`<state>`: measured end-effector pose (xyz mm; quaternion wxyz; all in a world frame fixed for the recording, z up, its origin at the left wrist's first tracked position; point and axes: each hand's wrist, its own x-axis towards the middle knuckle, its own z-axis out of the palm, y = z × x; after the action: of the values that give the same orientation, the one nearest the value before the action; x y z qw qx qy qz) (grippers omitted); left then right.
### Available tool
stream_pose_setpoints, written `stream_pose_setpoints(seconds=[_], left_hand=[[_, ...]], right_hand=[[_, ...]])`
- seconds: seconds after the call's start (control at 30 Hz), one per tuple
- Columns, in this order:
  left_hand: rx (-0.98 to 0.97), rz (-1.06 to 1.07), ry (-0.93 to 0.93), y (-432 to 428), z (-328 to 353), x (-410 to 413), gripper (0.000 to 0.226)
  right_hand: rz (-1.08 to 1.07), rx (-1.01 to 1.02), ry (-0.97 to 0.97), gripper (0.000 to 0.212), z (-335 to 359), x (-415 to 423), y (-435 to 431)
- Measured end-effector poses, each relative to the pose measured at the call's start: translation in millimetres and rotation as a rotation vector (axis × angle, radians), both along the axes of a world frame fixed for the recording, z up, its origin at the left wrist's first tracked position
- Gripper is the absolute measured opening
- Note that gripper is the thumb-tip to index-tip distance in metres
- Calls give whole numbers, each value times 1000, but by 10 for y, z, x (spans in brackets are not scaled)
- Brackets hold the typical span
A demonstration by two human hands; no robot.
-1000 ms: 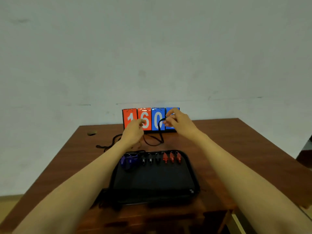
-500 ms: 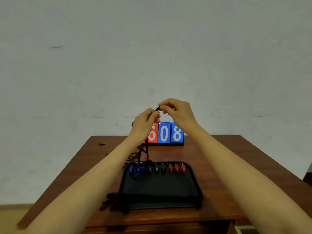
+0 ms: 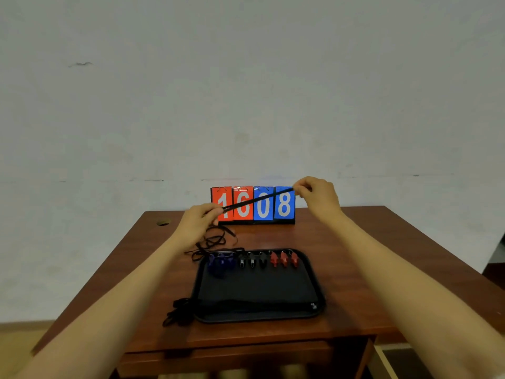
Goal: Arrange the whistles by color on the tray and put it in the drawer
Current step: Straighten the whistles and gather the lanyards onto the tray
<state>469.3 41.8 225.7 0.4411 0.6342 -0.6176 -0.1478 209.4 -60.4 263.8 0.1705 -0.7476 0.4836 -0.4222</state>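
Observation:
A black tray [image 3: 257, 296] lies on the wooden table, with whistles lined along its far edge: blue whistles [image 3: 221, 262] at the left, black whistles [image 3: 252, 260] in the middle, red whistles [image 3: 284, 259] at the right. Above and behind the tray, both hands pinch a black lanyard cord [image 3: 258, 199] and hold it taut between them. My left hand [image 3: 200, 220] grips its lower left end, my right hand [image 3: 317, 191] its upper right end. The rest of the cord hangs in loose loops [image 3: 213, 242] down to the table toward the blue whistles.
A flip scoreboard [image 3: 252, 205] reading 1608 stands at the table's far edge against the wall. A bundle of black cords [image 3: 179, 314] lies off the tray's near left corner. An open drawer edge [image 3: 382, 359] shows at the lower right below the table.
My hands have drawn apart from a joined pinch, the right going right and the left going down-left, stretching the cord straight in front of the scoreboard.

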Motion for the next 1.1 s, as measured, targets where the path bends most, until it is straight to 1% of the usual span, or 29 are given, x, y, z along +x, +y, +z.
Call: stream_pose_setpoints(seconds=[0.1,0.17,0.27,0.33,0.43,0.57,0.67,0.73,0.83,0.97,1.03,1.1], left_hand=[[76,16,-34,37,-253,127,18],[119,25,-47,55,-408,207,17],[197,36,-60,84,-601,271,15],[219,45,-75,110,-719,288,11],[252,62,-103,145,-890,342,11],[378,-75,-130,205,-1077,357,22],[442,-150,-154,243,-1170,343,17],[475,-163,-214,251,-1234,351,14],[491,-131,-328,238,-1357,355,23],[495,-75,-410,221,-1506,308,26],[488,-26,-394,218,-1556,305,21],[488,17,-383,226,-1588,322,9]], right_hand=[[-44,80,82,17,-267,-131,-24],[-76,147,75,17,-446,-228,-46],[-99,248,80,23,-717,-370,-44],[-97,302,128,25,-916,-448,-17],[-102,383,192,21,-1188,-537,31],[-124,465,240,22,-1461,-624,65],[-123,509,274,27,-1621,-676,80],[-117,533,279,30,-1700,-702,100],[-117,582,269,24,-1792,-716,104],[-78,643,315,23,-1889,-703,145],[-76,640,326,21,-1932,-705,166],[-91,629,307,13,-1967,-712,183]])
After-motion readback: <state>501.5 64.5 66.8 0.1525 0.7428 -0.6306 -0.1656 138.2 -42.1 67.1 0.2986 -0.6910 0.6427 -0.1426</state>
